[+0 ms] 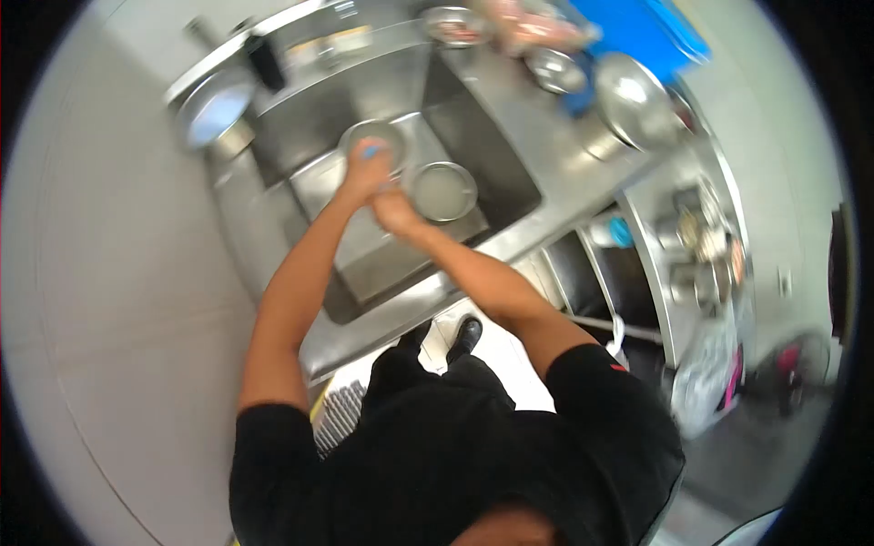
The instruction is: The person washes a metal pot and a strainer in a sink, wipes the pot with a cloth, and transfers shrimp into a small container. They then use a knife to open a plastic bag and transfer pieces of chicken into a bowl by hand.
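Both of my hands are close together inside the steel sink [382, 268]. My left hand [366, 171] reaches over the near rim of a round metal bowl [393, 136]; a small blue patch shows at its fingers, too blurred to name. Just below it, my right hand [393, 211] looks closed near the bowl's near edge, what it holds hidden by blur. To the right of the hands, a second round metal bowl [443, 191] with cloudy liquid stands on the sink floor.
A metal pan [216, 107] and a dark bottle [265, 62] stand at the sink's left rim. On the right counter are several metal bowls [635, 98] and a blue tray [637, 36]. Shelves [651, 273] hold metal containers below.
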Demonstrator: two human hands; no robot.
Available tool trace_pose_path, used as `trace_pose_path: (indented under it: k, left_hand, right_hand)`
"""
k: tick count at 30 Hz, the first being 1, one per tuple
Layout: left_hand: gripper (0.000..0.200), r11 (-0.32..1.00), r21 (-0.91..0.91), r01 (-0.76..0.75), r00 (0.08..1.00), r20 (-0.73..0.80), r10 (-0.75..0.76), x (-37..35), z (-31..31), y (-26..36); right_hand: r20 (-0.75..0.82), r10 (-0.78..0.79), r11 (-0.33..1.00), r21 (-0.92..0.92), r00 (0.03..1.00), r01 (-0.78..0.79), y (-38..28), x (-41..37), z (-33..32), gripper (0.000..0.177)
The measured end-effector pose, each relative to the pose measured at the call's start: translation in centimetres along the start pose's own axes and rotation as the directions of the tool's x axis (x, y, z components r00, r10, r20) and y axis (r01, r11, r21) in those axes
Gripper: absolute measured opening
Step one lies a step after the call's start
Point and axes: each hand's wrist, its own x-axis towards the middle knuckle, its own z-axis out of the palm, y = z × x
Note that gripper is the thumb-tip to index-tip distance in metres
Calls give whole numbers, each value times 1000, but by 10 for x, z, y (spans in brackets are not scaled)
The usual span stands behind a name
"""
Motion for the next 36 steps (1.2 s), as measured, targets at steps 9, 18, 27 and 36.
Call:
trace_pose_path:
  k: [9, 18, 27, 36]
  left_hand:
    - [67, 982, 150, 113, 987, -134, -94, -44, 74, 71]
    - [33, 890, 190, -415, 680, 714, 165, -99, 337, 2]
    - [54, 863, 403, -304, 790, 613, -8, -146, 689, -66]
    - [18, 708, 216, -673, 631, 666, 397, -134, 765, -63]
  right_hand:
    - [-218, -265, 958, 52, 939, 283, -20, -101, -117, 42]
    - [-711, 257, 579, 655, 654, 485, 181, -351, -281, 52]
    - [-841, 497, 206, 355, 215, 912, 271, -518, -356, 31]
    - [-889, 424, 333, 328, 170, 884, 325, -568, -412, 42]
